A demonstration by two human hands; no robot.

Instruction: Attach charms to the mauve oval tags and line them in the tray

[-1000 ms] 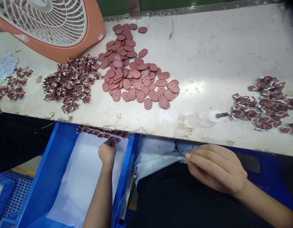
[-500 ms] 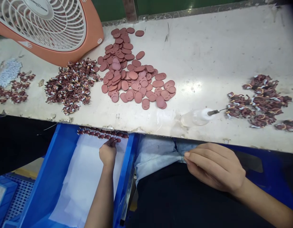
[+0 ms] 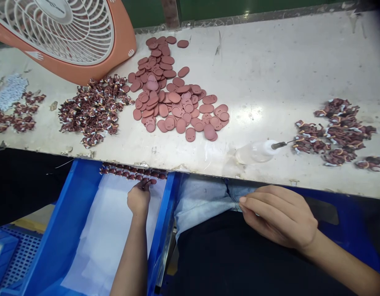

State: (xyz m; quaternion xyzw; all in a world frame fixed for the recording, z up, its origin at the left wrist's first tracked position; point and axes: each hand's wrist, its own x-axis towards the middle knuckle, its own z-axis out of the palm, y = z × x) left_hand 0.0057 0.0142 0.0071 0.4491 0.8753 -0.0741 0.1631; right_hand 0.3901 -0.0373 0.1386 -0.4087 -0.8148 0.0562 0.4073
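Inside the blue bin (image 3: 59, 222), my left hand (image 3: 138, 200) reaches to the far end, its fingers pinched on a small brown figurine on an oval base (image 3: 152, 181). Rows of similar figurines on bases (image 3: 125, 170) stand close beside it on white paper sheets (image 3: 106, 222). My right hand (image 3: 279, 216) hovers over my lap in front of the table edge. Its fingers are pressed together against the thumb, and nothing shows in them. A clear squeeze bottle with a metal needle tip (image 3: 254, 152) lies on the table beyond that hand.
Reddish-brown oval discs (image 3: 177, 109) are spread over the white table (image 3: 264, 61). A heap of brown figurines (image 3: 91, 109) sits left of them, a smaller group (image 3: 344, 131) at right. An orange fan (image 3: 122, 45) stands at the back left, near small white pieces (image 3: 11, 91).
The view has shifted very slightly. Both hands stay almost where they were, the left still at the rows of figurines.
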